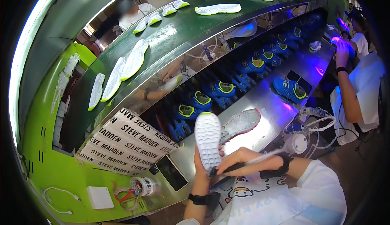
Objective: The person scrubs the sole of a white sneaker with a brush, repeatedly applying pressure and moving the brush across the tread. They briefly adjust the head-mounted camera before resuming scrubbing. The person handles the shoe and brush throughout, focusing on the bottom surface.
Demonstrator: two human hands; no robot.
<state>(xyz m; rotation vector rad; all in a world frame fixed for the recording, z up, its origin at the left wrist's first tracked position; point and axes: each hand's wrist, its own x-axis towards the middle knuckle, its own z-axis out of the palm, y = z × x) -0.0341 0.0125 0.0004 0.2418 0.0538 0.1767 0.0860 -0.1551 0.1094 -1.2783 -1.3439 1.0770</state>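
Note:
My left hand is closed round a white shoe sole with a yellow-green toe edge, its treaded face turned up. My right hand grips a small dark-tipped brush against the heel end of that sole. A pale handle or tube runs back past my right wrist; I cannot tell whether it belongs to the brush. Just beyond the sole, a greyish sole-shaped piece with a reddish rim lies on the shiny metal bench.
Blue shoes stand on a rack under the green conveyor, which carries white soles. Near my left arm are a phone, a printed box, a tape roll and red-handled scissors. A co-worker sits at right.

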